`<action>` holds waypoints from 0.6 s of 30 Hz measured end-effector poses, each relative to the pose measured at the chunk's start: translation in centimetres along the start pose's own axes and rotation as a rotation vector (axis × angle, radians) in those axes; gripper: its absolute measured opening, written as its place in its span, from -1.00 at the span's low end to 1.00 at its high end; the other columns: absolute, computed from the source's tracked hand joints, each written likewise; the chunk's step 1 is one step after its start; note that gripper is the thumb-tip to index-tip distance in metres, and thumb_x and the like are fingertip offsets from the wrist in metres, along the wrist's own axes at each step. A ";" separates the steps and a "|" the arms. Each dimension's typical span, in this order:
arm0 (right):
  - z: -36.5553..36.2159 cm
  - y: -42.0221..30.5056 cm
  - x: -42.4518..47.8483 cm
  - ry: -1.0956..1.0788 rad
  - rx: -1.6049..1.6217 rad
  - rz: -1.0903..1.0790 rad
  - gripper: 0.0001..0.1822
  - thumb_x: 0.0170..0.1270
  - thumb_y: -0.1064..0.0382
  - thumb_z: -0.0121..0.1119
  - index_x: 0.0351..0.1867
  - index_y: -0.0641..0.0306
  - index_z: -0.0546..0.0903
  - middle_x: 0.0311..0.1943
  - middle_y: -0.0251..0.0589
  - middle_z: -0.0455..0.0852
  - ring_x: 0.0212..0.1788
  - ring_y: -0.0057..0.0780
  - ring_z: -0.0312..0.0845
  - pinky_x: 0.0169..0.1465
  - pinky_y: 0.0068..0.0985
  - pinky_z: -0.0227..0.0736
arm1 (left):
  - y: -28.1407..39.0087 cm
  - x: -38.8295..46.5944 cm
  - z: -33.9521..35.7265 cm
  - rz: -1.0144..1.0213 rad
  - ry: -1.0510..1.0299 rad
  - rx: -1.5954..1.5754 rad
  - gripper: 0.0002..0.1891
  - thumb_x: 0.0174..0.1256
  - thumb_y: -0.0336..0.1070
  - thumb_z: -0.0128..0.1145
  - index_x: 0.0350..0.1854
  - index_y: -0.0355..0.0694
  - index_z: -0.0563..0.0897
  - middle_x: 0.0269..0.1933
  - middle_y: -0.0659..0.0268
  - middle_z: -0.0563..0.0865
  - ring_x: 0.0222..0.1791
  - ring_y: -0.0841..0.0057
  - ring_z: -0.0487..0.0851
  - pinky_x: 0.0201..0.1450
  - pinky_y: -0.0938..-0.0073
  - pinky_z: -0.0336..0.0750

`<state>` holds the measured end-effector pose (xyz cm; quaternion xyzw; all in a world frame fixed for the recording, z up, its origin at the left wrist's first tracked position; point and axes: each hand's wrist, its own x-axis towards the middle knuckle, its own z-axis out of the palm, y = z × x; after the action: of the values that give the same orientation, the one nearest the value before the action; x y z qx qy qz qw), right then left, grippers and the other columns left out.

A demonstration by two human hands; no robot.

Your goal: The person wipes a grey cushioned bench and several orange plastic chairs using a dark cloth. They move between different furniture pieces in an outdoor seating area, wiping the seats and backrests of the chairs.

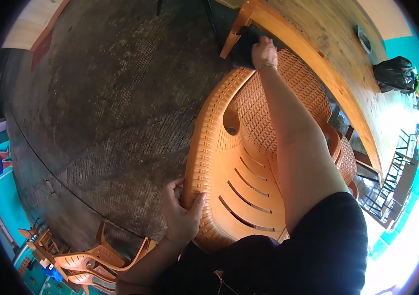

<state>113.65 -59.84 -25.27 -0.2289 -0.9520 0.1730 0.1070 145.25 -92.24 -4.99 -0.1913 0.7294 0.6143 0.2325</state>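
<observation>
An orange-brown plastic armchair [246,191] with a woven-pattern back and a slotted seat stands directly before me. My left hand [185,212] grips the front end of its left armrest, thumb on top and fingers around the outer side. My right arm reaches across the chair to the top of its backrest. There my right hand [264,53], a thin bracelet at its wrist, is at a dark cloth [245,48] near the corner of the wooden table. Its fingers are blurred, so their hold on the cloth is unclear.
A long wooden table [327,73] runs along the right, bearing a black plastic bag [395,75] and a small dish [364,40]. Another woven plastic chair [347,158] stands beside it. More plastic chairs [98,258] are at the lower left. Dark rough concrete floor [121,110] spreads to the left.
</observation>
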 end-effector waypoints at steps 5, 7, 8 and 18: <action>-0.2 2.0 1.6 0.019 0.178 0.236 -0.57 0.26 0.19 -0.05 0.12 0.25 0.55 0.13 0.06 0.58 0.22 -0.06 0.48 0.29 -0.23 0.38 | 0.1 0.1 0.2 -0.004 -0.004 0.076 -0.49 0.25 -0.53 0.17 0.18 -0.37 0.21 -0.04 0.07 0.56 -0.09 0.51 0.62 -0.03 0.49 0.54; 0.9 1.6 0.8 -0.080 0.007 -0.163 -0.60 0.23 0.23 -0.04 0.08 0.26 0.59 0.11 0.07 0.59 0.21 -0.05 0.48 0.30 -0.23 0.37 | 0.1 0.0 0.5 -0.019 -0.003 0.011 -0.48 0.24 -0.54 0.17 0.18 -0.36 0.21 -0.05 0.09 0.55 -0.08 0.53 0.60 -0.02 0.50 0.52; 1.5 1.3 0.5 -0.081 -0.041 -0.395 -0.61 0.22 0.25 -0.03 0.06 0.26 0.60 0.10 0.08 0.59 0.21 -0.04 0.48 0.31 -0.23 0.36 | 0.1 -0.2 0.7 -0.014 -0.013 -0.047 -0.48 0.24 -0.55 0.17 0.19 -0.35 0.21 -0.05 0.10 0.55 -0.08 0.53 0.59 -0.02 0.51 0.51; 0.2 5.8 -0.7 -0.324 -0.080 0.177 -0.66 0.31 0.12 0.02 -0.03 0.25 0.64 -0.02 0.03 0.69 0.03 -0.07 0.62 0.07 -0.35 0.52 | -0.8 -2.4 2.4 -0.051 0.100 -0.112 -0.55 0.28 -0.55 0.15 0.14 -0.31 0.24 -0.03 0.13 0.52 -0.02 0.54 0.52 0.08 0.48 0.44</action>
<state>116.54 -55.36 -27.71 -0.2850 -0.9389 0.1784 -0.0727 147.93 -90.02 -4.64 -0.2529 0.6996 0.6376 0.2002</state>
